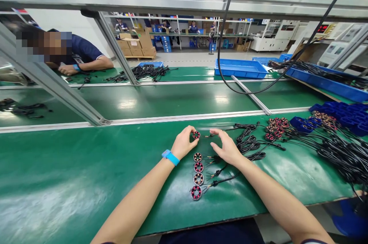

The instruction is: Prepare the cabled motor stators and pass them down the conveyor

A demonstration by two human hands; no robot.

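Observation:
My left hand (184, 142), with a blue wristband, pinches a small round motor stator (196, 135) with copper windings, held just above the green mat (86, 175). My right hand (227, 146) hovers beside it with curled fingers that pinch the stator's thin wire leads (207, 135). Below the hands, several similar stators (197, 167) lie in a column on the mat, their black leads (221, 177) trailing right under my right forearm.
A pile of stators (276, 127), coiled black cables (342, 156) and blue parts (342, 115) lie at right. Blue trays (240, 68) stand beyond the conveyor belt (161, 100). Another person (77, 54) leans over the far bench. A black cable (227, 67) hangs overhead.

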